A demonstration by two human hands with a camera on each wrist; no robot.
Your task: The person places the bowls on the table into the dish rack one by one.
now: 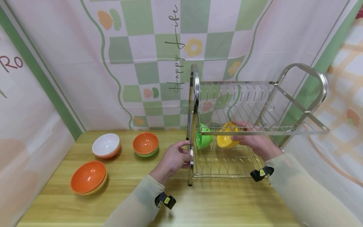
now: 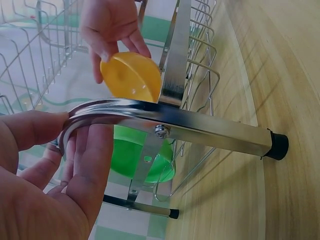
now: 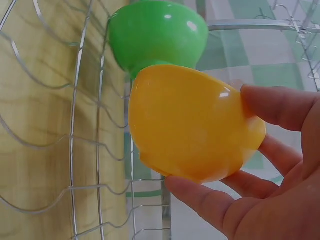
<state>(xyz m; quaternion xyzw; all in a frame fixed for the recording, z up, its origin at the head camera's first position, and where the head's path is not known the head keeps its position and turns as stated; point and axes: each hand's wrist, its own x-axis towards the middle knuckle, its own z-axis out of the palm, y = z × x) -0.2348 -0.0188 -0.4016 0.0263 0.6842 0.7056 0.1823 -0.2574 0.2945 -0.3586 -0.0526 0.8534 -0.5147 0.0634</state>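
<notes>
Yellow glossy plastic bowl (image 1: 226,141): inside the silvery two-tier metal rack (image 1: 196,90), pinched in the right hand's (image 1: 257,143) fingers
Green glossy bowl (image 1: 203,143): rack's lower tier, left end
Left hand (image 1: 173,160): clamped on rack's left frame

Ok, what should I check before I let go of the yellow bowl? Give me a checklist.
1. Right hand gripping the yellow bowl: ok, thumb and fingers on it.
2. Left hand on the rack: ok, holding its side frame.
3. Green bowl in the lower tier: ok, tipped on its side.
4. Yellow bowl settled on the wires: cannot tell.
5. All bowls racked: not ok, the white bowl is on the table.
</notes>
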